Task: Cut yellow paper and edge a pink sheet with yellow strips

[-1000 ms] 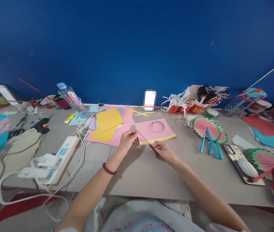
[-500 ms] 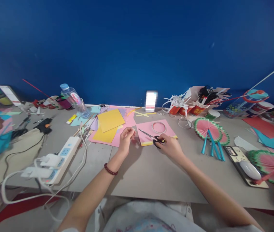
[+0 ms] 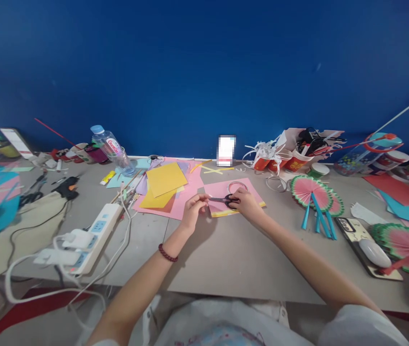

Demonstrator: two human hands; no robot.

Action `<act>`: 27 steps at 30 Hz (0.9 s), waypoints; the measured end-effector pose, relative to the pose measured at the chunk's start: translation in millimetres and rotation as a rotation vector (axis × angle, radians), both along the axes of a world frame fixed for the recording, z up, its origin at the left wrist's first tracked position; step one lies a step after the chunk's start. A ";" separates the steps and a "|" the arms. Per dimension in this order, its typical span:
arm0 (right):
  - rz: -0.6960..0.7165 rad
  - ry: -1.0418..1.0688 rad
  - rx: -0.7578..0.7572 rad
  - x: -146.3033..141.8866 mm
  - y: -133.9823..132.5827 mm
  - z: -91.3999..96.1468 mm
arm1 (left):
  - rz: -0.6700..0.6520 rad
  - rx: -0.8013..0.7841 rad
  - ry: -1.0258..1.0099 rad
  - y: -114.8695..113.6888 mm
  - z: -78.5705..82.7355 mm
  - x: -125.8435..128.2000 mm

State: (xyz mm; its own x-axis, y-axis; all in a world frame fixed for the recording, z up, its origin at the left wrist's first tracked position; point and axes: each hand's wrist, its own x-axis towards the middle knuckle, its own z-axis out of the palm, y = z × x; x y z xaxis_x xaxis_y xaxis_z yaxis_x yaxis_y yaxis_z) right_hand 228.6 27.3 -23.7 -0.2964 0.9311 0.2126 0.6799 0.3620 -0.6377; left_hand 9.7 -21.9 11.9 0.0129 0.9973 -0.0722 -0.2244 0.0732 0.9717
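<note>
My right hand is closed on a pair of black-handled scissors whose blades point left, low over a pink sheet with a yellow front edge. My left hand is curled at the pink sheet's left corner, fingertips pinched together close to the scissor tips; what they pinch is too small to make out. A red bead bracelet sits on my left wrist. A roll of tape lies on the pink sheet just behind my right hand.
Yellow and pink paper sheets lie left of my hands. A power strip with cables and a water bottle are further left. Folded paper fans, red cups, a phone and a white mouse are on the right.
My right hand carried the scissors from the bare table forward onto the pink sheet and turned the blades toward my left hand. My left hand stayed near the sheet's corner.
</note>
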 end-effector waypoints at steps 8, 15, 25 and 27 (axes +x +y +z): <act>0.001 -0.008 -0.037 2.1 -5.9 -0.2 | 0.036 0.009 -0.032 -1.8 3.3 0.2; -0.043 0.031 -0.086 -3.7 -27.1 15.1 | 0.058 0.009 -0.048 -1.8 1.9 -0.4; 0.009 0.681 -0.583 -30.5 -52.5 50.5 | -0.136 0.072 0.058 -9.6 -3.4 9.3; 0.003 0.771 -0.630 -32.4 -51.5 48.6 | -0.157 0.118 0.080 -10.5 -4.4 10.5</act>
